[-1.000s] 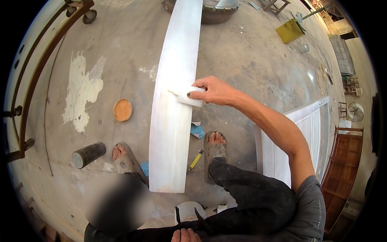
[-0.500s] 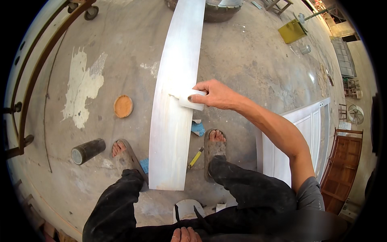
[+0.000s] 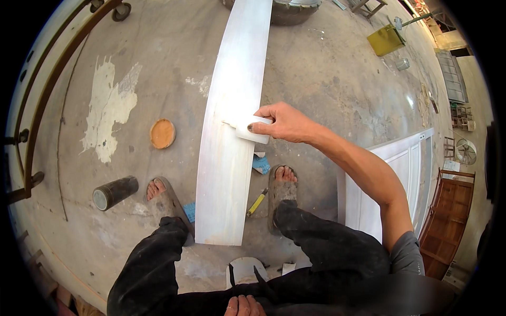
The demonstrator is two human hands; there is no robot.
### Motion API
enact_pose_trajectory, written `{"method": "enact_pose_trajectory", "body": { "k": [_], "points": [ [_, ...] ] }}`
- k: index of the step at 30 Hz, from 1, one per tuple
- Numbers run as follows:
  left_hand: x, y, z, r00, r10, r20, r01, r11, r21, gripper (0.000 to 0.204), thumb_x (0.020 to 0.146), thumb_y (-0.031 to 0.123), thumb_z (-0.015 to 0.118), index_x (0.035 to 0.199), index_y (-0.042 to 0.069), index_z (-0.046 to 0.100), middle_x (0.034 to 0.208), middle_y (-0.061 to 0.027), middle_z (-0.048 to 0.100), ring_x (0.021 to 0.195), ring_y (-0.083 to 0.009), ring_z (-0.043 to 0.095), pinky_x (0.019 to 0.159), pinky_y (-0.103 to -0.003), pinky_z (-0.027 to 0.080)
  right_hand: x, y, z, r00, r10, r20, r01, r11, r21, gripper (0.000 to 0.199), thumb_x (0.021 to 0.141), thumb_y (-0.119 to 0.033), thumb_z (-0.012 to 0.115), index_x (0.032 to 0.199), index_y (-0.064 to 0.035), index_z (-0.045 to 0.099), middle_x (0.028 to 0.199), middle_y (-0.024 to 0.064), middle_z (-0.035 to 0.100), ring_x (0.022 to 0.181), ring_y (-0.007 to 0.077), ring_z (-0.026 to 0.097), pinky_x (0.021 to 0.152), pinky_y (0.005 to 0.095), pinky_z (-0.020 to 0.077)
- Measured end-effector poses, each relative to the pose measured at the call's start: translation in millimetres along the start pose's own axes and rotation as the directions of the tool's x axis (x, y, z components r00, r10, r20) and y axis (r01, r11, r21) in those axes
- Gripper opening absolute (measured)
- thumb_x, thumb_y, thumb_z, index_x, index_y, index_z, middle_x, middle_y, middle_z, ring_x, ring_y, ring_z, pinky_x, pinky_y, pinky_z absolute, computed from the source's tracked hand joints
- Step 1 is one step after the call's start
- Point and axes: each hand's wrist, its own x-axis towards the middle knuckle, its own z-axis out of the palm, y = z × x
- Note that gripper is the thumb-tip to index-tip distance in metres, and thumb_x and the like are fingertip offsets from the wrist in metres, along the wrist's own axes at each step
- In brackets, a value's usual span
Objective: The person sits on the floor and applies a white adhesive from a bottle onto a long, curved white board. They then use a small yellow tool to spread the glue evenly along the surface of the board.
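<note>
Plank (image 3: 232,131), long and whitened, running from between the feet away up the concrete floor (image 3: 327,73), near end just ahead of the knees. Right hand (image 3: 282,122) stretched out over its right edge about halfway along, fingers closed around a white block (image 3: 252,132) pressed flat against the plank face, thumb on the near side. Left hand (image 3: 243,306) low at the bottom edge, only knuckles in view, resting by the lap; grip there impossible to tell. Feet in sandals either side of the plank, left one near a dark can (image 3: 114,191) lying on its side. Yellow knife (image 3: 256,202) on the floor just right of the plank, beside the right foot, with a blue scrap (image 3: 261,164) a little farther up. Round orange lid (image 3: 162,133) left of the plank, next to a white paint patch (image 3: 109,109). White door panel (image 3: 400,174) lying off to the right, under the outstretched forearm.
</note>
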Motion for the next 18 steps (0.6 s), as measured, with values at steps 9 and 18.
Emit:
{"method": "enact_pose_trajectory", "body": {
  "k": [9, 18],
  "points": [
    [-11.6, 4.0, 24.0, 0.997, -0.004, 0.075, 0.005, 1.000, -0.013, 0.044, 0.079, 0.021, 0.054, 0.108, -0.010, 0.063, 0.114, -0.0323, 0.064, 0.109, -0.0470, 0.061, 0.095, -0.059, 0.050, -8.0, 0.0, 10.2, 0.995, -0.061, 0.073, 0.066, 0.996, -0.059, 0.053, 0.086, -0.042, 0.068, 0.110, 0.0053, 0.072, 0.090, 0.0175, 0.071, 0.082, 0.0238, 0.065, 0.073, 0.0355, 0.0507],
    [-9.7, 2.7, 16.8, 0.996, 0.003, 0.085, -0.005, 0.999, 0.034, 0.045, 0.080, 0.022, 0.054, 0.110, -0.009, 0.063, 0.118, -0.0310, 0.064, 0.112, -0.0461, 0.061, 0.099, -0.058, 0.049, -19.4, -7.4, 20.3, 0.992, -0.033, 0.125, 0.043, 0.996, -0.081, 0.051, 0.085, -0.038, 0.070, 0.110, 0.0055, 0.072, 0.089, 0.0170, 0.071, 0.081, 0.0241, 0.066, 0.073, 0.0353, 0.0513]
  ]
}}
